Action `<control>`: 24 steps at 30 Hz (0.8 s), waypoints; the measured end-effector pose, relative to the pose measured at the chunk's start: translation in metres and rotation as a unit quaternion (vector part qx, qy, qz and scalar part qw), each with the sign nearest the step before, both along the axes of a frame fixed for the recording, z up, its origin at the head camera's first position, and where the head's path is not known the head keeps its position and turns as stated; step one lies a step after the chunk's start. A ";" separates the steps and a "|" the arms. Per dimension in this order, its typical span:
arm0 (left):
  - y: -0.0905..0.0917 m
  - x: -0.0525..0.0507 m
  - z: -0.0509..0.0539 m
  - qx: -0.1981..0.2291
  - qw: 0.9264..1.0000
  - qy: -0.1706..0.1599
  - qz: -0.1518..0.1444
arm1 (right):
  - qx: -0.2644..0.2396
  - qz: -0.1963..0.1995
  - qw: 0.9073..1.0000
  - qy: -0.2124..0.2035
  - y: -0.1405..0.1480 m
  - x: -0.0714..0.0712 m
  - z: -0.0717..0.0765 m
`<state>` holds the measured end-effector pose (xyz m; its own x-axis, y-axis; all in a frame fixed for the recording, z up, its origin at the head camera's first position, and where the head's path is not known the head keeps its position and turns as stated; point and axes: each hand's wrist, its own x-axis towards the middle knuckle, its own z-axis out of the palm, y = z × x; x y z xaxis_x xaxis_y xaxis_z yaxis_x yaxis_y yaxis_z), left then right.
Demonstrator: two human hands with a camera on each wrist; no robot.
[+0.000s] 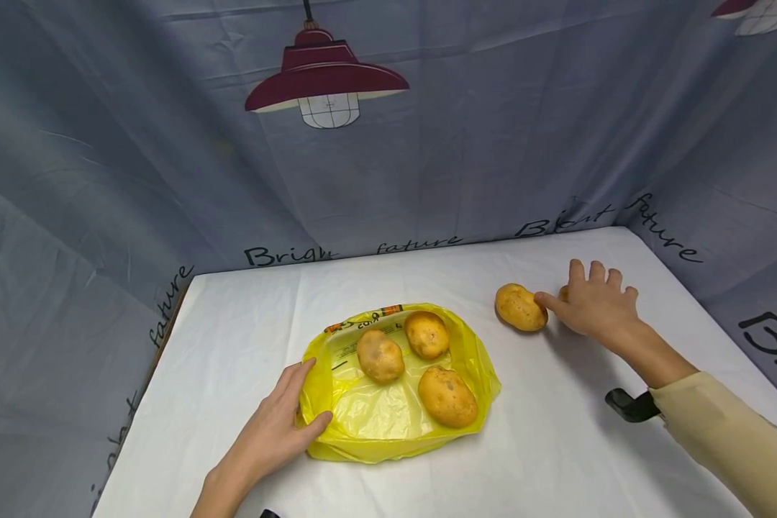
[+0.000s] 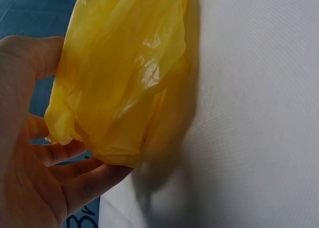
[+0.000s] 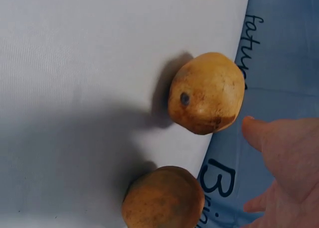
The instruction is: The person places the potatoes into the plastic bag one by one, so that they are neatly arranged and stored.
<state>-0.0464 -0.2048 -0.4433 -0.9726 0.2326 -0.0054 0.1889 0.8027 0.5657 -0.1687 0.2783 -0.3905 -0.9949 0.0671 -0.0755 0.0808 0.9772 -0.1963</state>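
Observation:
A yellow plastic bag (image 1: 388, 450) lies on the table with its mouth spread, and three potatoes (image 1: 380, 356) sit inside. My left hand (image 1: 275, 424) holds the bag's left end, thumb at the near side and fingers along the far side. The left wrist view has the thin plastic (image 2: 119, 78) between thumb and fingers. To the right of the bag, my right hand (image 1: 598, 306) hovers with spread fingers over a potato that it mostly hides. Another potato (image 1: 521, 307) lies just left of it. Both potatoes (image 3: 207, 93) appear in the right wrist view, apart from the fingers.
White cloth covers the table (image 1: 246, 316). A grey-blue curtain (image 1: 466, 165) with printed lamps and lettering stands behind it and along the sides. A black strap piece (image 1: 631, 405) sticks out from the right sleeve (image 1: 725, 432).

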 end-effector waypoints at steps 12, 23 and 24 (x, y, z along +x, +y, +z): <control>-0.001 -0.001 0.000 -0.001 1.000 -0.008 0.003 | 0.007 -0.030 0.999 -0.014 0.016 -0.007 -0.008; 0.000 0.000 0.001 -0.002 1.000 -0.013 0.007 | 0.008 -0.048 0.999 -0.014 0.026 -0.011 -0.009; 0.000 0.000 0.001 -0.002 1.000 -0.013 0.007 | 0.006 -0.049 0.999 -0.017 0.027 -0.011 -0.009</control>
<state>-0.0466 -0.2050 -0.4422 -0.9751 0.2193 -0.0324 0.1628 0.8077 0.5667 -0.1795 0.3052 -0.4000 -0.9802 0.1654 -0.1086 0.1831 0.9664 -0.1806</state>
